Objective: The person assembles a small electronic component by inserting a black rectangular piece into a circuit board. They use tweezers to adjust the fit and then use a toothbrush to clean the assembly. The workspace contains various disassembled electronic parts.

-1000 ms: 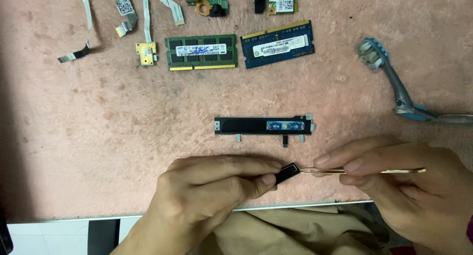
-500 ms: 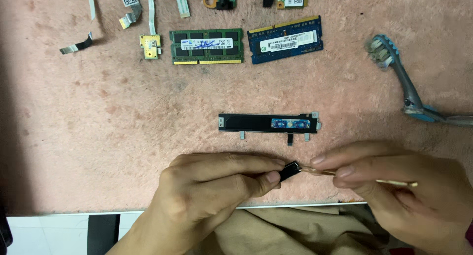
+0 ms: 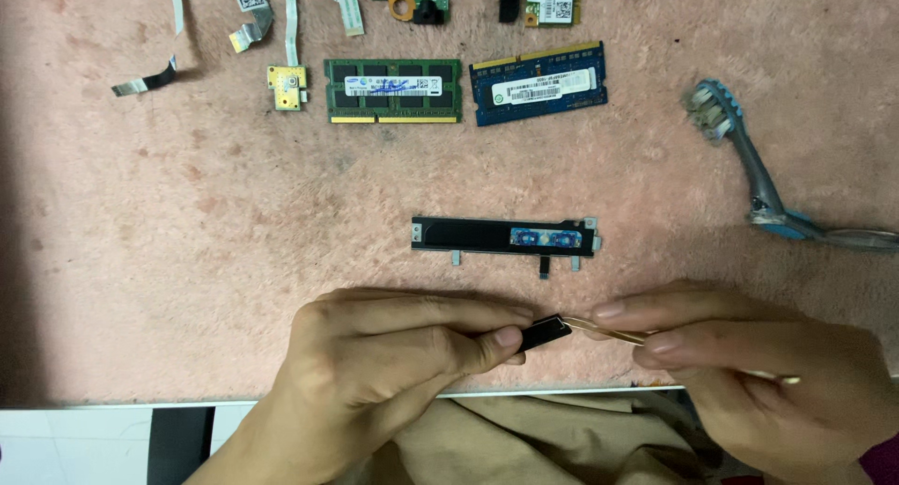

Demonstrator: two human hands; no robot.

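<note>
The left hand (image 3: pixel 393 354) pinches a small black part (image 3: pixel 543 332) between thumb and fingertips, while the right hand (image 3: pixel 758 382) closes on a thin brass-coloured strip (image 3: pixel 613 330) touching its end.

Two memory modules (image 3: pixel 393 78) side by side behind bracket strip (image 3: pixel 504 236)

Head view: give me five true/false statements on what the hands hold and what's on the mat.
1. The left hand pinches a small black part. True.
2. The right hand holds the toothbrush. False: it holds a thin gold strip; the toothbrush lies on the mat.
3. Two memory modules, green and blue, lie side by side. True.
4. The long black bar lies under the left hand. False: it lies clear, beyond both hands.
5. The mat is blue. False: pink.
</note>
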